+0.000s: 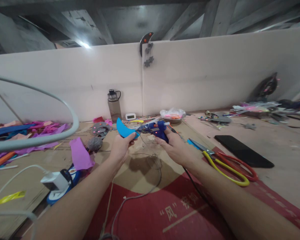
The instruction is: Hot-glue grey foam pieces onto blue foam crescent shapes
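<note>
My left hand (122, 146) pinches a blue crescent-shaped piece (124, 129) between thumb and fingers. In my right hand (175, 146) is a dark blue hot glue gun (161, 131), with a small red light on its body and a pale glue stick at its back end. The gun's nozzle points left, close to the right tip of the crescent; whether they touch I cannot tell. Grey yarn (153, 163) hangs near the crescent and runs loosely down across the cardboard. A ball of grey yarn (95, 144) lies left of my left hand.
Scissors (227, 163) with red and yellow handles and a black phone (243, 150) lie at right. A bottle (114, 106) stands by the partition. At left are a power strip with a white charger (55, 181), coloured scraps (81, 155) and a white curved tube (67, 110).
</note>
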A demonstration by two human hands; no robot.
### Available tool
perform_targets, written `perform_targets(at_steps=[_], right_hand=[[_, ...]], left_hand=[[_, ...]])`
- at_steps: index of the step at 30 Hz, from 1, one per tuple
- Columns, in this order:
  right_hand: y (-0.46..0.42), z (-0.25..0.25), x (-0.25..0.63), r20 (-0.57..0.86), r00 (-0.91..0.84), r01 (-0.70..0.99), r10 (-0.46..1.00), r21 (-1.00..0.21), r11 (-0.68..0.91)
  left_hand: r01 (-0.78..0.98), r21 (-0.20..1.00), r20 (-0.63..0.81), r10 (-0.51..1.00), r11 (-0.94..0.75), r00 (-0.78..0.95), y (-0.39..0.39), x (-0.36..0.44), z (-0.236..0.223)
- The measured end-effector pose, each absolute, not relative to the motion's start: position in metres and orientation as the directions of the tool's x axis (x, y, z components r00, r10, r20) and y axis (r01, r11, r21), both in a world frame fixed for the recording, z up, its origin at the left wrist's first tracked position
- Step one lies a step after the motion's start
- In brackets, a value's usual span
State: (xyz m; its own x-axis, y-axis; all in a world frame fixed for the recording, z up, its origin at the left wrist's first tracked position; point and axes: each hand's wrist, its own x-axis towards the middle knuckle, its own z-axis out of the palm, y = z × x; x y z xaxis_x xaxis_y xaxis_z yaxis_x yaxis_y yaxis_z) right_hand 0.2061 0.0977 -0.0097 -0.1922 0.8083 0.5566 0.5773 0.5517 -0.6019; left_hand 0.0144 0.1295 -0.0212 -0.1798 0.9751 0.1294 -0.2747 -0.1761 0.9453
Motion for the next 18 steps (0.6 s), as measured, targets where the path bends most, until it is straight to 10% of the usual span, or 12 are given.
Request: perform_targets(at_steps=[18], right_hand=[[0.0944,-0.0064,0.2060,0.540,-0.211,0.576,0.815,-0.605,0.550]], left_hand=[[-0.251,0.939,0.185,0.961,-0.235,-0.207,0.1332,0.0097,-0.0200]])
